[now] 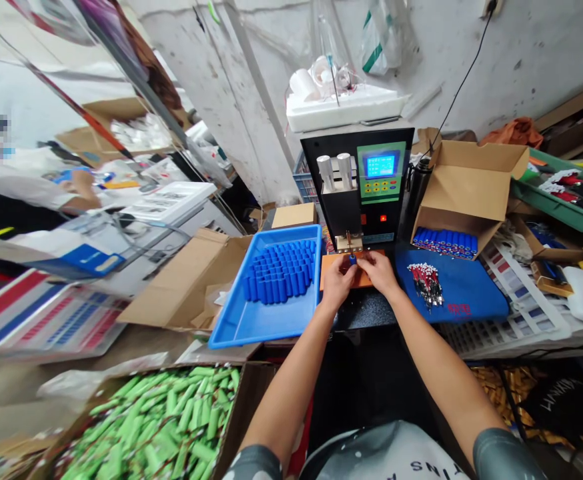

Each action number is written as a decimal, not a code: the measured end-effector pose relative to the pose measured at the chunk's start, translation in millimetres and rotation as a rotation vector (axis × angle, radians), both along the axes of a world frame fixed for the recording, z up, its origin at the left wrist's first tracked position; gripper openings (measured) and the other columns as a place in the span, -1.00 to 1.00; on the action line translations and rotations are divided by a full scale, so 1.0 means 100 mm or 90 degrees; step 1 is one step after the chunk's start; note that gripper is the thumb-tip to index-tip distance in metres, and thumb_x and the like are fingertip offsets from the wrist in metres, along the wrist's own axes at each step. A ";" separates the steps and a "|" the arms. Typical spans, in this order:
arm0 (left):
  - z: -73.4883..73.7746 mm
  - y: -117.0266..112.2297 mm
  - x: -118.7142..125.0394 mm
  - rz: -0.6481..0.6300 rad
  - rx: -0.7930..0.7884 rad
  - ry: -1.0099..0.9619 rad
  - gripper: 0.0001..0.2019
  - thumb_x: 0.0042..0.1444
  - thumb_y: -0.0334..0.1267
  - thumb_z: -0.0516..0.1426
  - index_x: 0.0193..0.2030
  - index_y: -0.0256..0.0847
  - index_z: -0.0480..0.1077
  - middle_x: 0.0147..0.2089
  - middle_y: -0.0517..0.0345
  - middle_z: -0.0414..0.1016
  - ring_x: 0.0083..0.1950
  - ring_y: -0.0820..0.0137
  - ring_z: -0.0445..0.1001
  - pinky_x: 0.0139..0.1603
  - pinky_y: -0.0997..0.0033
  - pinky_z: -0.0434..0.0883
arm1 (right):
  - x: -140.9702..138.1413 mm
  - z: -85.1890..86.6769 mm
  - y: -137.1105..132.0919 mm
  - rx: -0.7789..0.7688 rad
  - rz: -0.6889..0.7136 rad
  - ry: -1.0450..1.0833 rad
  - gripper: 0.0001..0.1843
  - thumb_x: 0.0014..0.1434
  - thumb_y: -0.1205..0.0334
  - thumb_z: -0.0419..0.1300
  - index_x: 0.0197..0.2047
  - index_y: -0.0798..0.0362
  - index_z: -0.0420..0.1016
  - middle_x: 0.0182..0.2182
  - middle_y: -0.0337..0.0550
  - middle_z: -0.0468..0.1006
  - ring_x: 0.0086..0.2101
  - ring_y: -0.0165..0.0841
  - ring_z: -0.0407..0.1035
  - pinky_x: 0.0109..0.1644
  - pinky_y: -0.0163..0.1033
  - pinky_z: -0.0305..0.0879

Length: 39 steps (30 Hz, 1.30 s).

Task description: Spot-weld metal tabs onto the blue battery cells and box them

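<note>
In front of a black spot-welding machine (366, 223), both my hands meet over an orange work plate (329, 267). Between my fingers, just below the machine's thin electrodes (348, 239), is a small blue battery cell (352, 259). My left hand (339, 279) pinches it from the left. My right hand (379, 272) is closed, fingertips at the cell's right side; whatever they pinch is too small to make out. Left of my hands, a blue tray (241, 330) holds rows of blue cells (281, 273). To the right, red-and-black wire leads (425, 283) with white connectors lie on a blue mat (476, 287).
Behind the mat stands an open cardboard box (466, 180) with blue cells in it. A box of green battery cells (171, 420) is at lower left. A green bin (561, 200) with leads is at far right. Another person (21, 180) sits at the left.
</note>
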<state>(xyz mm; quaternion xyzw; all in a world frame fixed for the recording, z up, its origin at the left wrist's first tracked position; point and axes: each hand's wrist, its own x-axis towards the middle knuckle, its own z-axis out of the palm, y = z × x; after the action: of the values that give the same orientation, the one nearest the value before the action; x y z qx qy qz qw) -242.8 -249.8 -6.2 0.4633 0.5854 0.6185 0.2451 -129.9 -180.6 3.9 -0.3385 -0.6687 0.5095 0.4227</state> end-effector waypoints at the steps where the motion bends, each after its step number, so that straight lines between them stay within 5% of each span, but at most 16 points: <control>1: 0.00 0.00 0.00 -0.002 -0.001 0.000 -0.76 0.08 -0.21 0.21 -0.13 -0.27 0.48 -0.22 0.07 0.57 -0.23 0.35 0.52 -0.11 0.36 0.44 | 0.01 0.00 0.00 0.012 0.006 -0.010 -0.73 0.04 0.06 0.21 -0.55 0.04 0.35 -0.57 -0.28 0.40 -0.48 -0.36 0.27 -0.35 -0.28 0.20; 7: 0.05 -0.21 -0.06 0.055 -0.047 0.056 -0.70 0.13 -0.23 0.16 -0.01 -0.28 0.45 -0.02 -0.05 0.55 -0.08 0.28 0.53 -0.03 0.28 0.44 | 0.04 0.00 0.00 -0.011 0.005 -0.013 -0.68 0.02 0.04 0.20 -0.60 0.04 0.30 -0.64 -0.31 0.32 -0.53 -0.39 0.20 -0.40 -0.28 0.11; 12: 0.09 -0.44 -0.06 0.078 -0.095 0.334 -0.85 0.15 -0.24 0.17 -0.21 -0.20 0.53 -0.22 0.04 0.60 -0.15 0.26 0.50 -0.06 0.24 0.39 | 0.04 -0.01 -0.02 -0.046 0.010 0.016 -0.66 0.01 0.01 0.20 -0.63 0.03 0.28 -0.67 -0.30 0.32 -0.54 -0.38 0.22 -0.40 -0.28 0.11; 15: 0.08 -0.43 -0.02 0.068 -0.109 0.393 -0.90 0.13 -0.29 0.18 -0.29 -0.22 0.52 -0.33 0.07 0.59 -0.27 0.29 0.50 -0.17 0.30 0.38 | 0.04 -0.01 -0.02 -0.050 0.005 0.021 -0.64 0.00 -0.01 0.21 -0.63 0.03 0.27 -0.66 -0.29 0.33 -0.54 -0.38 0.23 -0.39 -0.27 0.13; 23: 0.12 -0.29 -0.04 0.041 -0.120 0.447 -0.89 0.17 -0.35 0.13 -0.27 -0.21 0.50 -0.28 0.03 0.60 -0.23 0.24 0.53 -0.16 0.28 0.37 | 0.15 0.02 0.00 -0.028 0.145 0.000 -0.70 -0.04 0.01 0.28 -0.44 0.11 0.48 -0.50 -0.22 0.50 -0.44 -0.37 0.33 -0.29 -0.26 0.22; 28: 0.16 -0.31 -0.01 0.035 -0.095 0.409 -0.91 0.17 -0.34 0.12 -0.28 -0.20 0.47 -0.29 0.05 0.56 -0.22 0.25 0.51 -0.12 0.25 0.39 | 0.16 0.00 0.01 -0.021 0.156 -0.004 -0.71 -0.03 0.02 0.27 -0.43 0.11 0.50 -0.49 -0.21 0.51 -0.44 -0.37 0.34 -0.29 -0.26 0.22; 32: 0.13 -0.36 -0.01 0.073 -0.017 0.354 -0.88 0.08 -0.39 0.12 -0.25 -0.21 0.47 -0.04 -0.03 0.47 0.08 0.21 0.43 0.13 0.18 0.35 | 0.18 0.01 0.02 -0.060 0.154 0.035 -0.71 -0.02 0.01 0.27 -0.47 0.10 0.47 -0.57 -0.27 0.43 -0.52 -0.42 0.25 -0.40 -0.30 0.14; 35: 0.08 -0.33 -0.06 -0.016 -0.037 0.328 -0.67 0.04 -0.46 0.10 -0.05 -0.18 0.49 0.16 -0.05 0.38 0.23 0.19 0.34 0.25 0.14 0.28 | 0.20 0.02 0.02 -0.140 0.170 0.077 -0.69 -0.02 -0.02 0.27 -0.47 0.08 0.44 -0.64 -0.33 0.34 -0.61 -0.47 0.14 -0.51 -0.33 0.03; 39: 0.01 -0.22 -0.12 -0.105 -0.056 0.354 -0.48 0.04 -0.50 0.08 0.18 -0.16 0.37 0.13 -0.04 0.43 0.13 0.21 0.41 0.19 0.15 0.33 | 0.22 0.03 0.04 -0.209 0.160 0.148 -0.62 -0.05 -0.08 0.32 -0.53 0.07 0.39 -0.61 -0.30 0.37 -0.62 -0.50 0.15 -0.54 -0.35 0.03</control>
<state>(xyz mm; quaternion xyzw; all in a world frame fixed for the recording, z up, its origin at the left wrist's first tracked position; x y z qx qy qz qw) -254.8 -271.9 -5.2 0.6499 0.6170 0.4197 0.1446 -107.8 -176.6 6.5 -0.2557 -0.5609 0.6955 0.3690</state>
